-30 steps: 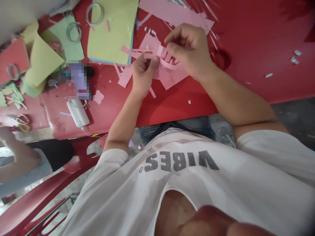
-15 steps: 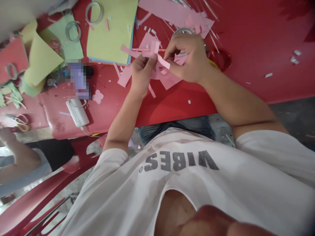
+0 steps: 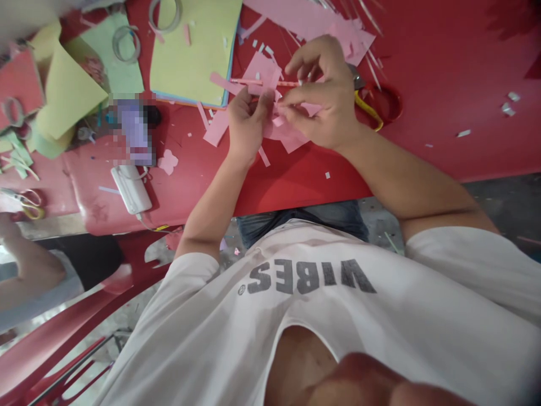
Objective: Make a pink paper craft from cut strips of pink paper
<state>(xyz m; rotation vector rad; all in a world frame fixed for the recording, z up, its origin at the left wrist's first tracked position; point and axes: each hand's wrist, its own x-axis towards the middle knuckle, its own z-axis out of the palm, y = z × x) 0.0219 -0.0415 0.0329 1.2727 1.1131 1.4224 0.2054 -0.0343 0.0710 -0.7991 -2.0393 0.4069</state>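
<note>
My left hand (image 3: 247, 121) is closed, thumb against bent fingers, pinching a pink paper strip (image 3: 224, 83) whose end sticks out to the left. To its right, my right hand (image 3: 327, 96) has thumb and forefinger brought together at the small folded pink paper piece by the left thumb; its other fingers are raised. How the paper is folded between the fingertips is partly hidden. A thin pink patterned stick (image 3: 245, 82) lies behind the hands. Pink paper scraps (image 3: 291, 138) lie beneath them on the red table (image 3: 304, 175).
Scissors with yellow and red handles (image 3: 369, 115) lie right of my right wrist. A stack of coloured paper (image 3: 190, 62) with a tape roll (image 3: 164, 14) is at back left. A white power bank (image 3: 131, 189) lies at left, near another person's arm (image 3: 25, 254).
My right hand has shifted slightly, its upper fingers lifting away. The strip end that stuck out between the hands no longer shows. The yellow scissor handle is more exposed.
</note>
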